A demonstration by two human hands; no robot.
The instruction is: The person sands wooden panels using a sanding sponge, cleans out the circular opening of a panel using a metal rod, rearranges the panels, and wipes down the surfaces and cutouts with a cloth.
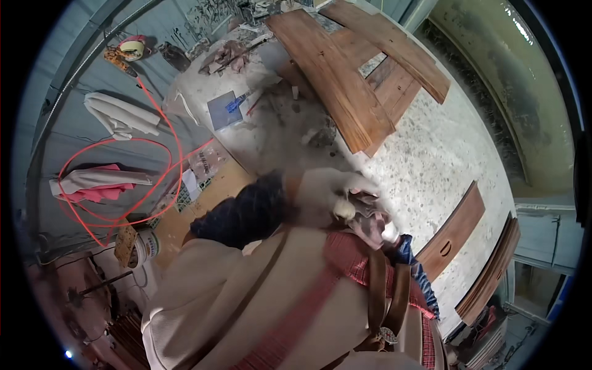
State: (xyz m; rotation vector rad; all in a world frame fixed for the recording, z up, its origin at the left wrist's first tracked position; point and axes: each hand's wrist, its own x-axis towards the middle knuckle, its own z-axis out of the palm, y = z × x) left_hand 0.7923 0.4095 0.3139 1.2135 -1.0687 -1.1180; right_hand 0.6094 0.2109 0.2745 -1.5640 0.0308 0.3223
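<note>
At the centre of the frame, the left hand, gloved and blurred, is apparently closing its grip on a crumpled pinkish-grey cloth, while the right hand is sitting beside it, its grip too hidden to tell. The cloth is being held before the torso, presumably where both hands are reaching it easily. Wooden boards are lying overlapped on the desk at upper right, seemingly leaving its nearer part accessible.
</note>
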